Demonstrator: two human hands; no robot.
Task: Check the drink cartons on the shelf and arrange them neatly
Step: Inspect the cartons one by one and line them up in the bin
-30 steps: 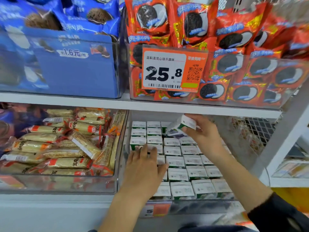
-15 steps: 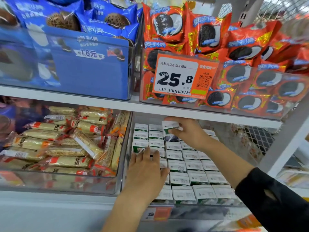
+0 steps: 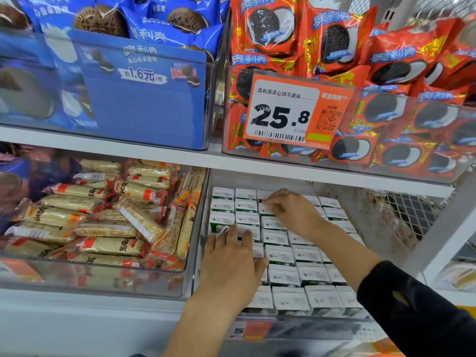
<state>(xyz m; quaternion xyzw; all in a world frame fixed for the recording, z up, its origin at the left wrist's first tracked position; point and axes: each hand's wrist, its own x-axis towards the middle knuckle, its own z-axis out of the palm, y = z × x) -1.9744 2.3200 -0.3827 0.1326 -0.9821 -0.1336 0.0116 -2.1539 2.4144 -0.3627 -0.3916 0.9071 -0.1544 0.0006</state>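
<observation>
Drink cartons [image 3: 280,253] packed upright in rows, in a clear bin under the orange price tag [image 3: 296,112]. Left hand [image 3: 231,261] flat on near-left cartons, fingers straight and slightly spread. Right hand [image 3: 291,210] farther back, fingers bent down onto a carton top; grip not discernible. Left of the cartons, wrapped snack bars [image 3: 108,217] heaped in a neighbouring bin. Overhead shelf edge [image 3: 154,157] crowding the rear rows.

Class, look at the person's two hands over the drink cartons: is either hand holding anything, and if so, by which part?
Nothing is lifted. The left hand lies flat on the cartons. The right hand rests fingers-down on a back-row carton's top; whether it pinches it cannot be told.
</observation>
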